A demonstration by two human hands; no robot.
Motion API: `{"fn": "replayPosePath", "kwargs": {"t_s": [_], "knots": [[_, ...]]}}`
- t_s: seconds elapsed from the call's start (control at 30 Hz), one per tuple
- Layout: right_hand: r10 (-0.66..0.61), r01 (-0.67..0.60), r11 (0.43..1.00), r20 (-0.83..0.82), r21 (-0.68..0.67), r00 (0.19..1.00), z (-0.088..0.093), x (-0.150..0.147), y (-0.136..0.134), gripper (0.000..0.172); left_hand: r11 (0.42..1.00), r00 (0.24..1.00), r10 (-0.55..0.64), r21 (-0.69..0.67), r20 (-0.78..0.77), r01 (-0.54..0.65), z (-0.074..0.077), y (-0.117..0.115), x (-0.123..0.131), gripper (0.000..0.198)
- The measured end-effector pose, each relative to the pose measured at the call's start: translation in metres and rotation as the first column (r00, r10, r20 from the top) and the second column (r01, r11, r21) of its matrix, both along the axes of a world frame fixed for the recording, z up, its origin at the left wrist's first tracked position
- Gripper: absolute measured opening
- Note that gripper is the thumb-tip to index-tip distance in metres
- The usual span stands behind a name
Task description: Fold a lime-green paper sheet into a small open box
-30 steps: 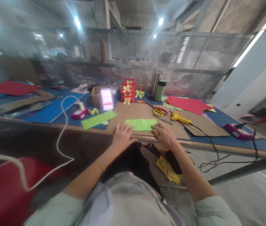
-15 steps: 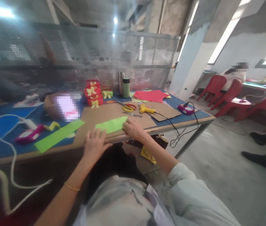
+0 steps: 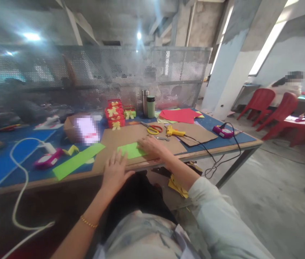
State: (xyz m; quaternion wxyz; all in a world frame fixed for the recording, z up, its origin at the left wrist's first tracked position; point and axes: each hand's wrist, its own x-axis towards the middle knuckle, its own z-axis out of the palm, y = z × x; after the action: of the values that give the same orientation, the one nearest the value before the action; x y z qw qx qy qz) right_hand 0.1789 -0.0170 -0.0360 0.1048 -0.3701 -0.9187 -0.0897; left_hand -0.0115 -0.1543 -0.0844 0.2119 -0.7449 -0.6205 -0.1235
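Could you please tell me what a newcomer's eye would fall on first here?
Probably the red stack with yellow bows, towards the back of the table, left of the green flask. Next might be the bright green paper on the brown cardboard, with the right hand resting on it and the left hand at its left end. The red sheet right of the flask also stands out.

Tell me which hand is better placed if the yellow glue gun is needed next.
Probably the right hand: it lies over the right part of the green sheet, nearer the yellow glue gun. The left hand is by the sheet's left end, farther away.
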Motion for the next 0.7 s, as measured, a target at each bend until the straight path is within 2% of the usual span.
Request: {"fn": "replayPosePath", "kwargs": {"t_s": [0.13,0.23,0.37,0.5,0.6,0.7], "knots": [[-0.041,0.041,0.999,-0.012,-0.016,0.999,-0.003,0.002,-0.011,0.028,1.0,1.0,0.014,-0.005,0.026,-0.014,-0.002,0.0,0.0,0.076],[-0.027,0.019,0.997,-0.098,-0.072,0.995,-0.002,0.006,-0.011,0.023,1.0,0.998,0.014,-0.017,0.06,-0.013,-0.002,0.0,0.0,0.075],[-0.035,-0.018,0.983,-0.284,-0.182,0.958,0.002,0.01,-0.002,0.02,1.0,0.996,0.019,0.003,0.083,-0.019,-0.006,0.001,0.0,0.083],[-0.072,-0.001,0.98,-0.356,-0.201,0.932,0.005,0.014,0.012,0.019,0.998,0.987,-0.028,0.056,0.157,0.019,-0.008,0.0,-0.004,0.087],[-0.105,0.024,0.988,-0.536,-0.155,0.837,0.007,0.015,0.024,0.017,0.986,0.956,-0.099,0.155,0.275,0.057,-0.002,0.003,-0.007,0.078],[-0.119,0.083,0.993,-0.745,-0.085,0.656,0.003,0.008,0.035,0.017,0.962,0.866,-0.2,0.259,0.459,0.085,0.008,0.022,-0.005,0.058]]}}
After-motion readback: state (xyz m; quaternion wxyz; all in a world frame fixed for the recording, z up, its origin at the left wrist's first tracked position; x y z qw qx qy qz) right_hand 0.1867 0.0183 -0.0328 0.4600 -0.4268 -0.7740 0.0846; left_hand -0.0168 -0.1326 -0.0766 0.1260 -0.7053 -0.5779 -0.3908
